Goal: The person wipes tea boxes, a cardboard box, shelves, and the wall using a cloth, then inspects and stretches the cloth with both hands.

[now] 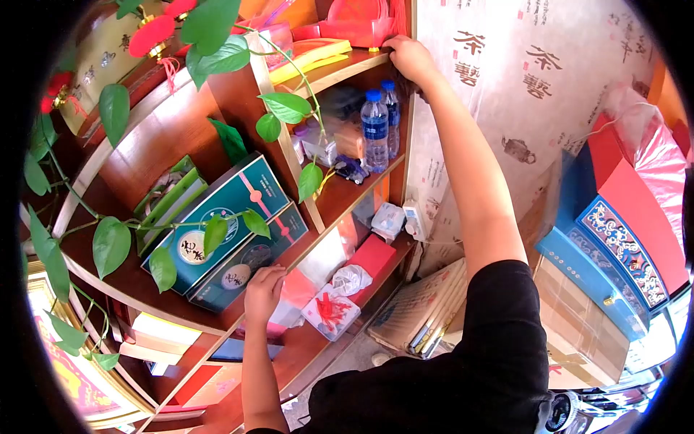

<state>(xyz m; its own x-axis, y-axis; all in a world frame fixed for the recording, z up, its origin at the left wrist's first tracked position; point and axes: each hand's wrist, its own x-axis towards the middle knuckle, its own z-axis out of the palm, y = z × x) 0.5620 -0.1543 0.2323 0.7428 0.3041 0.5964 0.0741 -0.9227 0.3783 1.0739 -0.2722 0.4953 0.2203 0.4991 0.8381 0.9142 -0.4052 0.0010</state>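
My right hand (410,59) is raised to the right end of an upper wooden shelf (361,64), its fingers curled over the edge by the upright. Something dark shows just beneath it, too hidden to name. Close to its fingertips stand a red object (365,25) and a folded yellow item (311,58). Lower down, my left hand (264,293) rests with bent fingers against the front edge of the shelf (296,252) that bears a teal gift box (224,217). A darker teal box (253,257) leans in front of that one.
Water bottles (375,134) stand on the middle shelf. A trailing plant (113,246) hangs across the left side. Below are a red box (371,259) and a white tub (330,312). Cardboard cartons (578,325) and a blue-red gift box (614,246) are stacked at right.
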